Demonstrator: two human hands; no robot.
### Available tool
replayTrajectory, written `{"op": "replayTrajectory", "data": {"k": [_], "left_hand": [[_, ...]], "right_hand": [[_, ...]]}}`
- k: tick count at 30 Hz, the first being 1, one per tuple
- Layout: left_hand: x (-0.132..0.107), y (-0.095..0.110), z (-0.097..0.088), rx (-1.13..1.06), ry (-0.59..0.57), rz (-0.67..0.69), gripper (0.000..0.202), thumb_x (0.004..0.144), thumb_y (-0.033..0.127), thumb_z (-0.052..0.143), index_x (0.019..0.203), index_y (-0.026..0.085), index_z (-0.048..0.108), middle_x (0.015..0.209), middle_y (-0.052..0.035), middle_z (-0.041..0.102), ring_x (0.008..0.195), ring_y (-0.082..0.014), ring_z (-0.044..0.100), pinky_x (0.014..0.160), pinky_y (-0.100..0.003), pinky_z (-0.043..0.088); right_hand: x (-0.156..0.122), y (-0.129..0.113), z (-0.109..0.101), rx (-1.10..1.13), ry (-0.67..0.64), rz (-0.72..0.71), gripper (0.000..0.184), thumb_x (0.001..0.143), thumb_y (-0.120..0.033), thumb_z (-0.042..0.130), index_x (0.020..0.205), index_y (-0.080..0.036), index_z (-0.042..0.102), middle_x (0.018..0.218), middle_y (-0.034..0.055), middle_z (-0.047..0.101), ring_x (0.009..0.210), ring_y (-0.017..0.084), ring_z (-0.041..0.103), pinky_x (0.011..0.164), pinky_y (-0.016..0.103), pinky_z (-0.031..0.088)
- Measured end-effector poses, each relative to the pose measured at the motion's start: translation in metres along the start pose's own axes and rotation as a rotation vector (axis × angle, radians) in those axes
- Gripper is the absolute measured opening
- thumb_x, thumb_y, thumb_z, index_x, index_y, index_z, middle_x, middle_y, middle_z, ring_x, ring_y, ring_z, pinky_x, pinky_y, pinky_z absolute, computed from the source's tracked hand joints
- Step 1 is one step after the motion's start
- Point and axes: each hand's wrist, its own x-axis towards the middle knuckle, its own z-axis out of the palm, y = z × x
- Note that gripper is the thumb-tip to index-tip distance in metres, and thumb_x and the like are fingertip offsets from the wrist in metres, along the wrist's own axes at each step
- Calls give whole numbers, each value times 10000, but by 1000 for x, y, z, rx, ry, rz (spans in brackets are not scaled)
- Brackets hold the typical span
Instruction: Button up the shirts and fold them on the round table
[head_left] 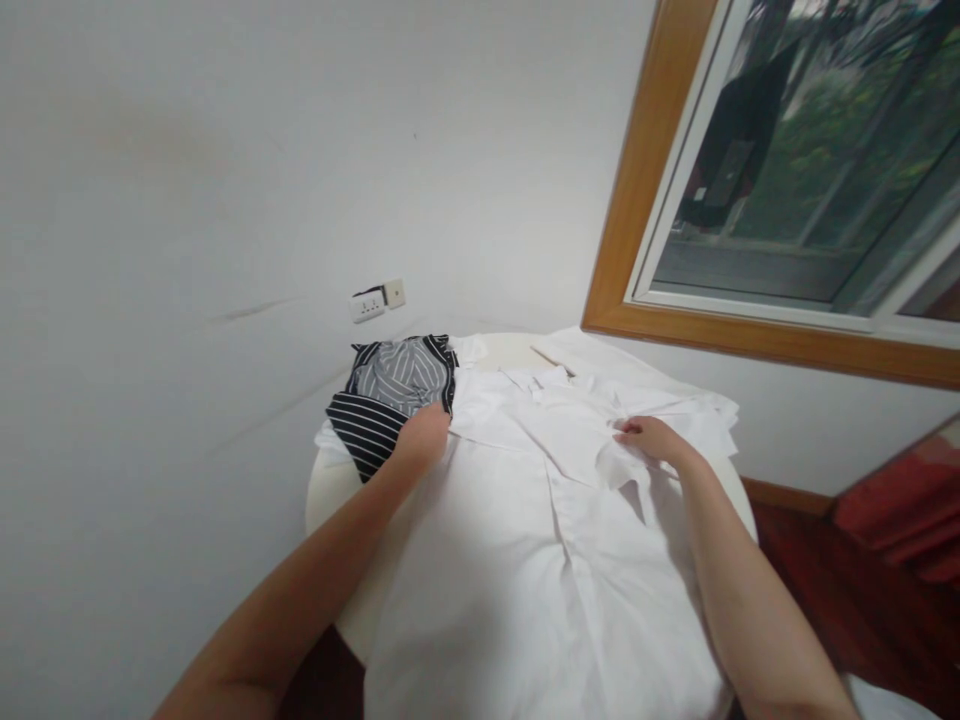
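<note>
From where I stand, the white shirt lies spread across the round table, its broad lower part coming down over the near edge toward the person, probably because the top is too small to take its whole length. A crease or seam runs roughly down its middle, between the two arms. The right hand has thumb and fingertips drawn together at the shirt's right side, seemingly on a small pinch of fabric; so light a grip would lift just a fold and leave the rest lying flat. The left hand is down at the opposite side, where the shirt meets the black-and-white striped garment. Its fingers are turned away from me, so I cannot tell how far that grip is closed, or whether it has hold of the shirt, the stripes or neither. Having a hand on each side would suit keeping the cloth straight and taut across its width. The striped garment sits bunched at the far left, beside the shirt, perhaps to leave the middle for the larger piece. More white cloth lies rumpled at the far right, below the window frame.
</note>
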Motion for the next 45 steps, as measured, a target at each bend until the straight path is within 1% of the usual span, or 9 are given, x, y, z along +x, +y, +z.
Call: {"op": "replayTrajectory", "data": {"k": [5, 9, 13, 18, 27, 33, 36, 39, 45], "left_hand": [[2, -13, -4, 34, -54, -78, 303, 849, 97, 381, 904, 98, 679, 990, -169, 620, 902, -239, 620, 837, -343, 477], [-3, -8, -7, 64, -39, -102, 267, 836, 103, 414, 979, 117, 640, 1043, -158, 589, 964, -264, 590, 812, -353, 474], [-6, 7, -9, 46, 93, 80, 285, 799, 91, 455, 1041, 154, 591, 1059, -141, 561, 1034, -285, 521, 842, -389, 447], [-2, 13, -3, -22, 115, 244, 273, 788, 70, 439, 982, 186, 593, 977, -101, 557, 979, -257, 510, 843, -383, 428], [3, -14, 3, -60, 130, 112, 278, 774, 49, 426, 899, 161, 647, 923, -118, 564, 934, -260, 533, 831, -389, 429], [-2, 6, -3, -181, 226, 411, 365, 750, 33, 426, 962, 179, 686, 1213, -110, 576, 1154, -269, 473, 961, -447, 402], [4, 20, 8, -291, 271, 556, 430, 817, 67, 386, 1164, 171, 618, 1296, -89, 561, 1210, -219, 462, 1057, -417, 355], [12, 26, 31, -322, 244, 524, 406, 918, 213, 356, 1272, 150, 543, 1295, -104, 577, 1211, -206, 490, 1074, -396, 355], [18, 24, 60, -229, 114, 401, 508, 956, 433, 310, 1338, 157, 500, 1423, -125, 467, 1322, -232, 415, 1116, -398, 290]], "right_hand": [[-6, 6, -13, 134, 100, 100, 231, 762, -346, 600, 792, -136, 691, 666, 24, 645, 605, 135, 537, 537, 219, 357], [-8, 5, -11, 184, 101, 85, 250, 753, -366, 588, 771, -138, 688, 644, 26, 638, 599, 137, 532, 530, 216, 358], [-7, 4, -7, 182, 123, 74, 240, 753, -335, 558, 779, -139, 693, 700, 49, 669, 662, 157, 563, 555, 217, 375], [-7, 3, -8, 183, 110, 5, 292, 738, -348, 543, 815, -127, 719, 731, 54, 688, 695, 173, 585, 605, 233, 397], [-11, -8, -14, 58, 118, -48, 411, 773, -519, 531, 793, -158, 727, 711, 43, 686, 693, 182, 591, 602, 242, 390], [-20, -2, -23, -13, -22, -54, 467, 822, -574, 489, 864, -174, 726, 859, 76, 714, 781, 208, 630, 687, 258, 436], [-28, 2, -34, -61, -133, 59, 441, 796, -567, 536, 846, -172, 725, 759, 80, 699, 668, 197, 616, 605, 266, 435], [-33, 8, -42, -66, -213, 152, 363, 734, -516, 629, 751, -161, 702, 694, 68, 668, 601, 170, 580, 531, 249, 404], [-32, 14, -43, 272, -59, 98, 381, 714, -562, 613, 731, -183, 582, 576, -23, 517, 503, 96, 437, 459, 206, 322]]}}
